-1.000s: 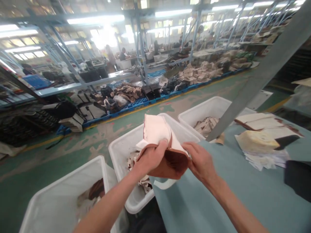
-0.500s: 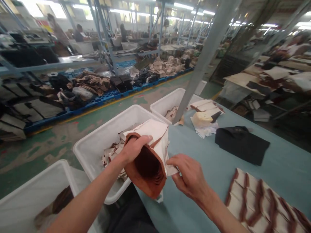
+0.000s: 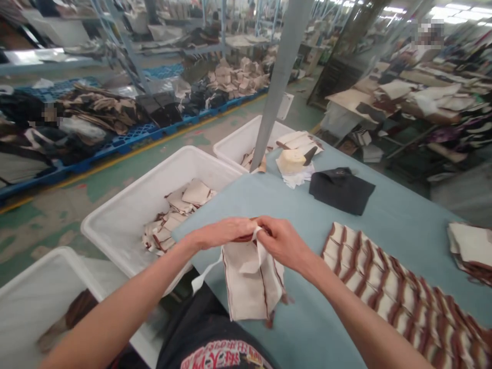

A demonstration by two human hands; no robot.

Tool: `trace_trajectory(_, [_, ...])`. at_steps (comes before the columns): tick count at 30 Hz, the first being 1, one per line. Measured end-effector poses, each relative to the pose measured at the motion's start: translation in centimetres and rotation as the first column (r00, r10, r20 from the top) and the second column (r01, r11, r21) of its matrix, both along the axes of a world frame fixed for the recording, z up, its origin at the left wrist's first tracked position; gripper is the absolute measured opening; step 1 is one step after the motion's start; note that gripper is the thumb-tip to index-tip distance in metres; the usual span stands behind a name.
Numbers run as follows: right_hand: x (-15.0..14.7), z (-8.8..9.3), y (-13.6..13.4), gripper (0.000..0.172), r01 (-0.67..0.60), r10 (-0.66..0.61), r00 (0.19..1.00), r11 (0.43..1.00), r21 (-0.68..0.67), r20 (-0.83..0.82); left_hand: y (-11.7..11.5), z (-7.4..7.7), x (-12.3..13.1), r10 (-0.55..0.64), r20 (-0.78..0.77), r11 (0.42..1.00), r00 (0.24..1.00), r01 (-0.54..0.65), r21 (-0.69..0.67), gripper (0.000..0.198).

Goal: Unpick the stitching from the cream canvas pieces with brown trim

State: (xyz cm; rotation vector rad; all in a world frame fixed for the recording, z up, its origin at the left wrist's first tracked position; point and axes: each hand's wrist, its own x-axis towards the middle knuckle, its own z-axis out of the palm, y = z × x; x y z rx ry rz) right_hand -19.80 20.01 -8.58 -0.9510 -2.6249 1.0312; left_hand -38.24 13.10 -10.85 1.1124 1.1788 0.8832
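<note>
A cream cloth pouch (image 3: pixel 246 292) with brown edging hangs upright at the table's near edge, its brown rim at the top. My left hand (image 3: pixel 228 231) is closed on the rim from the left. From the right, my right hand (image 3: pixel 282 240) pinches the same rim, close to the left fingertips. A cream strip (image 3: pixel 250 264) drops from between the hands over the pouch's front. To the left dangles a loose white strap end (image 3: pixel 200 281). My fingers hide most of the rim.
Overlapping rows of cream and brown pouches (image 3: pixel 388 277) cover the table's right side. Behind them lie a black fabric piece (image 3: pixel 342 190) and a yellow block (image 3: pixel 292 158) on white cloth. White bins (image 3: pixel 126 200) line the left, one holding cream pieces. A grey post (image 3: pixel 279 82) rises behind.
The pouch has been turned over, from its brown mouth facing me to hanging rim up. It is lower and nearer my body, and both hands have come together. My view has swung right.
</note>
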Motion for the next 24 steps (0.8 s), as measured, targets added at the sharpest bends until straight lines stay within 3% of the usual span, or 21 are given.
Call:
trace_trajectory(3, [0.2,-1.1,0.3,0.030,0.007,-0.008,0.996,1.000,0.010,0.094,-0.8,-1.3,0.3,-0.001,-0.306,0.999,0.952,0.016,0.048,0.020])
trace_trajectory(6, [0.2,-1.6,0.7,0.030,0.000,-0.013,0.982,0.997,0.071,0.190,-1.5,-3.1,2.2,0.128,-0.565,0.991,0.815,-0.077,0.113,0.012])
trace_trajectory(9, [0.3,-1.6,1.2,0.024,-0.027,-0.011,0.963,0.990,0.140,0.270,-1.5,-4.6,3.9,0.179,-0.706,0.983,0.685,-0.093,0.158,0.017])
trace_trajectory(13, [1.0,-1.7,1.8,0.020,-0.092,0.022,0.941,0.977,0.191,0.338,-1.1,-5.8,4.2,0.173,-0.780,0.980,0.601,-0.025,0.198,0.017])
trace_trajectory(19, [2.5,-2.8,1.5,0.015,-0.173,0.082,0.916,0.964,0.202,0.394,-1.5,-6.8,2.8,0.076,-0.801,0.970,0.594,0.141,0.196,0.031])
trace_trajectory(24, [3.7,-4.3,-0.2,0.012,-0.173,0.079,0.920,0.961,0.217,0.384,-2.1,-7.2,2.7,0.088,-0.808,0.978,0.582,0.105,0.182,0.023])
